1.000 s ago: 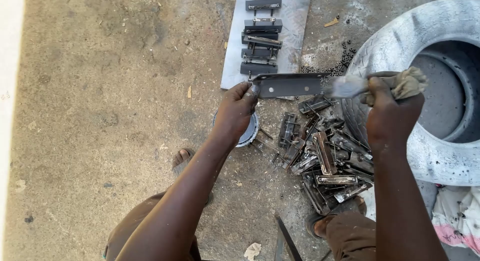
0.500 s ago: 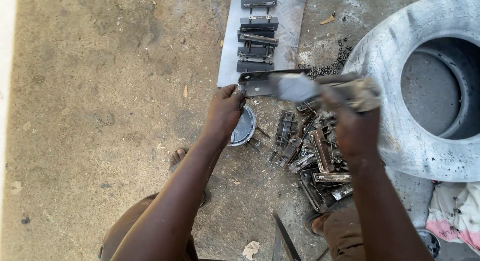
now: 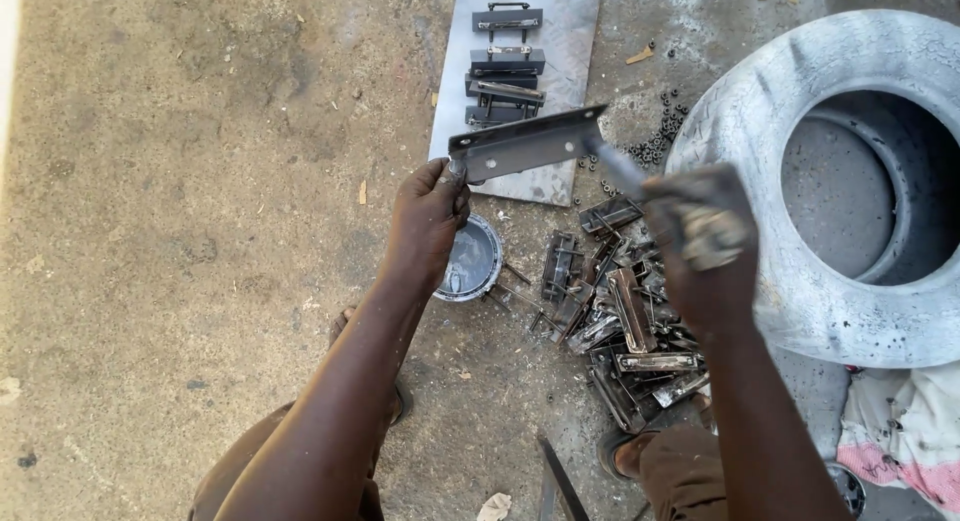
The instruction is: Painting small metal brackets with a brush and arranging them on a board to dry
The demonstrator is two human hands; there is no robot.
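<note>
The left hand pinches the near end of a flat grey metal bar, holding it up above the ground, tilted so its far end rises toward the right. The right hand is closed around a rag and the handle of a brush, whose tip touches the bar's right end. So the bar spans the gap between both hands, over the lower edge of a metal sheet carrying four dark hinged parts. Below the bar sit a small round tin and a heap of metal pieces. A painted tyre lies to the right.
</note>
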